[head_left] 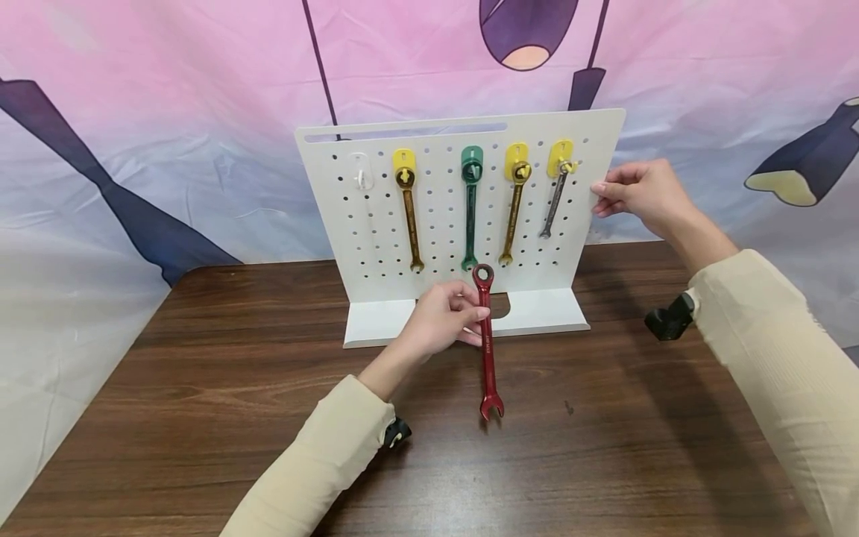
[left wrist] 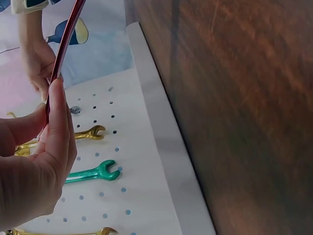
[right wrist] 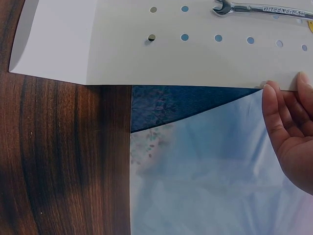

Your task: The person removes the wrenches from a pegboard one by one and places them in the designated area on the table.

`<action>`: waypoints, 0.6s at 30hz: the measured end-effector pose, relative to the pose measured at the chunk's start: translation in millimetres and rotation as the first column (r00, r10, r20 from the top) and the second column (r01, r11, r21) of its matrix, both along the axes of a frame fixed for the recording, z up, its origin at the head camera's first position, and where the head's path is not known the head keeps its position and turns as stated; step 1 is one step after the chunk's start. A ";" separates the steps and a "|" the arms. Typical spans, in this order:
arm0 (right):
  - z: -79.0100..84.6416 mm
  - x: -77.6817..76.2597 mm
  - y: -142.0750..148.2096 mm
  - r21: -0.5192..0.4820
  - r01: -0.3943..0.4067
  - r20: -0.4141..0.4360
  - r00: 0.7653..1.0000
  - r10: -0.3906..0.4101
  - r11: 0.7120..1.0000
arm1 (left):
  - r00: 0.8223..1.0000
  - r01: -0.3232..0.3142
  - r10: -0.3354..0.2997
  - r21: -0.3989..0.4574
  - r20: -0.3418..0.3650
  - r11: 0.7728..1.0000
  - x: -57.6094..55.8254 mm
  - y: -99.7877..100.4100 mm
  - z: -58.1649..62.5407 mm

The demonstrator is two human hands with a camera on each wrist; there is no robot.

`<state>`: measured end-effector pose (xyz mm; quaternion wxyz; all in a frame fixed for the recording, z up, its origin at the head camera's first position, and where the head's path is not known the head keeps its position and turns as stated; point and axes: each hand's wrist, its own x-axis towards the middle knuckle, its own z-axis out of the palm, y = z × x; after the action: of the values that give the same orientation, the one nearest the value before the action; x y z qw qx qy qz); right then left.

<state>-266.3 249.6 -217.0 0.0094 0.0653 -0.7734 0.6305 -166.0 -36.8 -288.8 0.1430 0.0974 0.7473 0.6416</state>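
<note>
My left hand point(head_left: 443, 317) pinches a red ratcheting combination wrench point(head_left: 488, 350) between thumb and fingers, ring end up and open jaw down, in front of the white pegboard point(head_left: 429, 246). Only part of the red wrench point(left wrist: 63, 49) shows in the left wrist view. At the board's right edge my right hand point(head_left: 637, 195) pinches the side, also visible as a hand point(right wrist: 293, 122) in the right wrist view. On the board's hooks hang a gold wrench point(head_left: 411, 224), a green wrench point(head_left: 471, 216), another gold wrench point(head_left: 513, 216) and a smaller silver wrench point(head_left: 553, 201).
A white hook point(head_left: 362, 179) at the board's upper left bears no wrench. The board's foot point(head_left: 543, 309) rests on the dark wooden table point(head_left: 268, 388). Behind stands a pink and blue printed cloth point(head_left: 221, 112). Each wrist wears a black device point(head_left: 671, 317).
</note>
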 end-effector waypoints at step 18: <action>-0.4 0.1 0.3 0.027 0.006 -0.009 1.000 -0.006 1.000 | 0.994 -0.009 0.001 0.080 0.107 0.997 2.6 23.5 -19.7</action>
<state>-266.2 249.9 -217.4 0.0136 0.0659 -0.7821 0.6195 -163.4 -13.3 -308.4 0.1773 0.0666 0.7124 0.6757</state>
